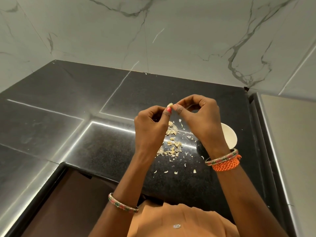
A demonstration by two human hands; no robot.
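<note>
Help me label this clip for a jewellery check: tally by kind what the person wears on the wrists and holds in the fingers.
Beaded bangles, one on each wrist: 2
Orange thread band, on the right wrist: 1
Pale clove, pinched between left hand and right hand: 1
Total: 4

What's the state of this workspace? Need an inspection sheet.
Surface: black speckled counter, glossy, with light reflections.
Job's things: small pale piece, held above the counter; white bowl, partly hidden by the right hand.
Clutter: pale peel scraps scattered under the hands; dark rounded thing, partly hidden.
Grips: left hand and right hand both pinch the pale piece at the fingertips.
Cables: nothing seen.
Surroundings: marble-look wall; steel-grey panel at right.
</note>
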